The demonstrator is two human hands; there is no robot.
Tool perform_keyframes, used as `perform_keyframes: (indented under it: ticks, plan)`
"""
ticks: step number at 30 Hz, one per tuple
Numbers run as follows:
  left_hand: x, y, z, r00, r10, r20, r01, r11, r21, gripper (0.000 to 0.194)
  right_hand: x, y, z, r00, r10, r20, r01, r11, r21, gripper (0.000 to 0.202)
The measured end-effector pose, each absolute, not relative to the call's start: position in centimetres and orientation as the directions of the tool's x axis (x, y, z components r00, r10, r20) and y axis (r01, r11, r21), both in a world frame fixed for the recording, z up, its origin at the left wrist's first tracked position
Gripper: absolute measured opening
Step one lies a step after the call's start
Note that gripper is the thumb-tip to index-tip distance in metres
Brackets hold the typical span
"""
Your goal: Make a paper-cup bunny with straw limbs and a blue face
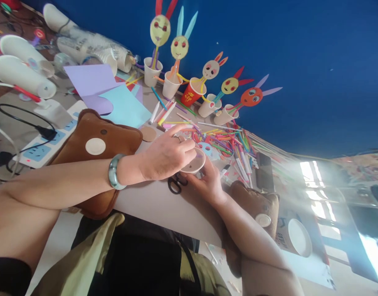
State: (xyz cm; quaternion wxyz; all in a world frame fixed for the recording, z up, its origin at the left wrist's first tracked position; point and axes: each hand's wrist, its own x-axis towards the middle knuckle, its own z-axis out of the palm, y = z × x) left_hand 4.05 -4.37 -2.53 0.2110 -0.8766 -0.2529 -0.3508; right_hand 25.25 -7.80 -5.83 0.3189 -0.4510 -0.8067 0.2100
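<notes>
A white paper cup (193, 163) is held between my hands above the front of the table, its open mouth tilted toward me. My right hand (209, 183) is closed around the cup's right side and underside. From the left, my left hand (165, 156) reaches over the cup's rim with its fingers bent against it; a ring and a bracelet (114, 172) are on this arm. The left fingertips are partly hidden at the cup. Black-handled scissors (175, 184) lie on the table just below the cup.
Along the blue wall stand several cups with rabbit-faced figures (179, 47). Pipe cleaners and markers (219, 142) are heaped behind my hands. A brown pouch (121, 133) and a power strip (42, 146) lie left; another brown pouch (270, 209) lies right. Coloured paper (127, 105) lies at the back left.
</notes>
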Motion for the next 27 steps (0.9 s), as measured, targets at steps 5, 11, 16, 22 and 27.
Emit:
perform_keyframes:
  ticks: [5, 11, 16, 22, 27]
  plan:
    - [4.32, -4.18, -2.59, 0.602, 0.315, 0.734, 0.584, -0.801, -0.135, 0.026, 25.45, -7.72, -5.93, -0.419, 0.839, 0.347, 0.583, 0.542, -0.605, 0.072]
    - [4.47, -4.42, -2.57, 0.615, 0.345, 0.709, 0.587, -0.800, -0.120, 0.029, 25.73, -7.80, -6.01, -0.454, 0.814, 0.361, 0.592, 0.579, -0.561, 0.077]
    - [4.39, -4.58, -2.47, 0.611, 0.336, 0.717, 0.586, -0.800, -0.125, 0.031, 25.69, -8.02, -6.06, -0.465, 0.785, 0.410, 0.585, 0.620, -0.522, 0.082]
    - [4.62, -4.64, -2.34, 0.613, 0.323, 0.721, 0.569, -0.814, -0.118, 0.030, 25.84, -8.01, -6.26, -0.485, 0.758, 0.435, 0.593, 0.651, -0.474, 0.088]
    - [4.89, -4.54, -2.54, 0.572, 0.326, 0.753, 0.578, -0.811, -0.088, 0.030, 25.93, -8.07, -6.30, -0.469, 0.764, 0.442, 0.599, 0.643, -0.477, 0.089]
